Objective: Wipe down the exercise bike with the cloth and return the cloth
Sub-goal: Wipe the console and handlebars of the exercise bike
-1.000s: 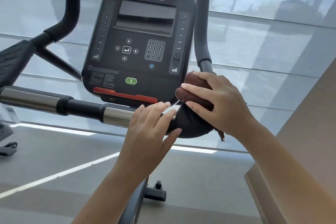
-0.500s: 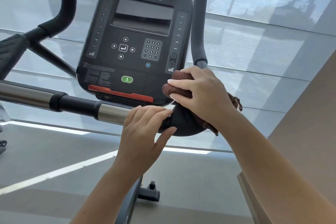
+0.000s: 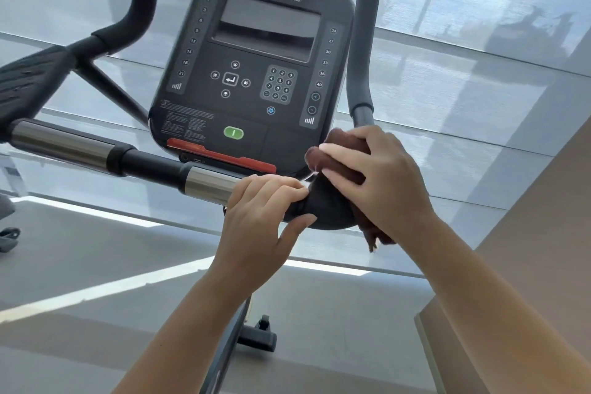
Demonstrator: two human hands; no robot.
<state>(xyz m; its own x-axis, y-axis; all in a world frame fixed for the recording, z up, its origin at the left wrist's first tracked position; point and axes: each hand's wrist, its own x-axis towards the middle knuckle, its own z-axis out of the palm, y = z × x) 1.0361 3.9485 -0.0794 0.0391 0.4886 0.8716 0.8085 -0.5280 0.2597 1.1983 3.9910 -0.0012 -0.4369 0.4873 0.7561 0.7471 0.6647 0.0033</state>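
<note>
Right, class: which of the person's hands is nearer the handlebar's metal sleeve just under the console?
Left. The left hand grips the handlebar right beside the metal sleeve; the right hand holds the cloth farther along, past the left hand.

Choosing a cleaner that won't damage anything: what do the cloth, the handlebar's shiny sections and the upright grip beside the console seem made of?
Cloth: brown terry-like fabric, matte, softly folded.
Handlebar, shiny sections: polished metal, probably steel or chrome; mirror-like reflections.
Upright grip: matte dark rubber or foam, unclear which.
</note>
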